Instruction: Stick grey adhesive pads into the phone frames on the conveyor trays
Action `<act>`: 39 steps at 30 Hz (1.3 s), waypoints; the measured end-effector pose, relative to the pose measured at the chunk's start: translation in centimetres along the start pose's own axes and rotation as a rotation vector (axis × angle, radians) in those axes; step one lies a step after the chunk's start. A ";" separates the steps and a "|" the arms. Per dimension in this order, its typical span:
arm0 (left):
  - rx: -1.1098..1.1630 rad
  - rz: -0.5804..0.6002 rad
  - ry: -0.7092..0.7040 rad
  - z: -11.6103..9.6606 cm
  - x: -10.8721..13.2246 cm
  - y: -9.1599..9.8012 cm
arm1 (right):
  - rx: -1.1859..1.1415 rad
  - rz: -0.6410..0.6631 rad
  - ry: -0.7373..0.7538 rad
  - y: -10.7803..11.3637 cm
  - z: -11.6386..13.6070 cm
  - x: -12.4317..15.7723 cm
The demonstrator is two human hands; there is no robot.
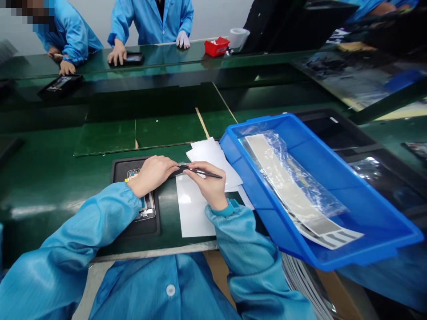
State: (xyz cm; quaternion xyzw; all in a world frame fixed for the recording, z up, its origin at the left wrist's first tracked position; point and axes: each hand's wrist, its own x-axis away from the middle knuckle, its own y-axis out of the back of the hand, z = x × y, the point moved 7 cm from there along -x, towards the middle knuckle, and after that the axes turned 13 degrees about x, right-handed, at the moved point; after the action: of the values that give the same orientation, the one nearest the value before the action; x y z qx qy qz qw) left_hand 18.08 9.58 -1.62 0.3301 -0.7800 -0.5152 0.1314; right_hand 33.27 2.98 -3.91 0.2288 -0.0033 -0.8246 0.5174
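Observation:
Dark tweezers (213,175) are held in my right hand (213,186), their back end pointing right and their tips toward my other hand. My left hand (155,173) is closed, with its fingertips pinching a small dark strip (176,171) by the tweezer tips. Its exact kind is too small to make out. Under my left wrist lies an opened phone (147,212), its inner parts showing, in a black tray (133,229). My hand and sleeve hide part of the phone. White sheets (193,213) lie beneath and behind my right hand.
At right, a blue bin (240,164) holds grey-and-white strip sheets (283,182) and clear plastic film (310,186). Co-workers in blue coats (150,20) handle devices in black trays (62,86) across the green bench. A red box (216,46) stands at the back.

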 end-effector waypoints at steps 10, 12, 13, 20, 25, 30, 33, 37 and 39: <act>-0.012 0.003 -0.013 -0.3 0.1 -0.1 | -0.023 -0.005 -0.013 -0.1 0.0 0.1; -0.020 -0.005 -0.019 -0.4 0.1 -0.1 | -0.032 -0.014 -0.036 -0.1 -0.1 0.0; -0.028 -0.010 -0.020 -0.4 0.1 -0.1 | -0.038 -0.022 -0.049 -0.1 -0.3 -0.1; -0.137 -0.032 -0.054 -1.4 -0.2 0.0 | -0.066 -0.072 -0.112 0.2 -1.4 -0.5; -0.166 -0.028 -0.051 -1.6 -0.2 -0.4 | -0.031 -0.105 -0.128 0.3 -1.4 -0.4; -0.134 -0.031 -0.045 -1.4 -0.3 -0.8 | 0.032 -0.127 -0.149 0.2 -1.4 -0.3; -0.114 -0.029 -0.049 -1.3 -0.4 -1.1 | 0.030 -0.147 -0.160 0.1 -1.7 -0.2; -0.101 -0.029 -0.038 -1.0 -0.5 -1.6 | 0.012 -0.176 -0.188 0.3 -2.2 -0.2; -0.097 -0.026 -0.028 -0.8 -0.6 -1.9 | 0.005 -0.198 -0.200 0.6 -2.5 -0.2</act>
State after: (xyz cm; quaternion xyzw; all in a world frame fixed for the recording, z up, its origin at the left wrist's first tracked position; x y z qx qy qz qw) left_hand 19.67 8.90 -2.86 0.3261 -0.7516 -0.5586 0.1294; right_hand 34.81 3.43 -5.90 0.1461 -0.0345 -0.8904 0.4297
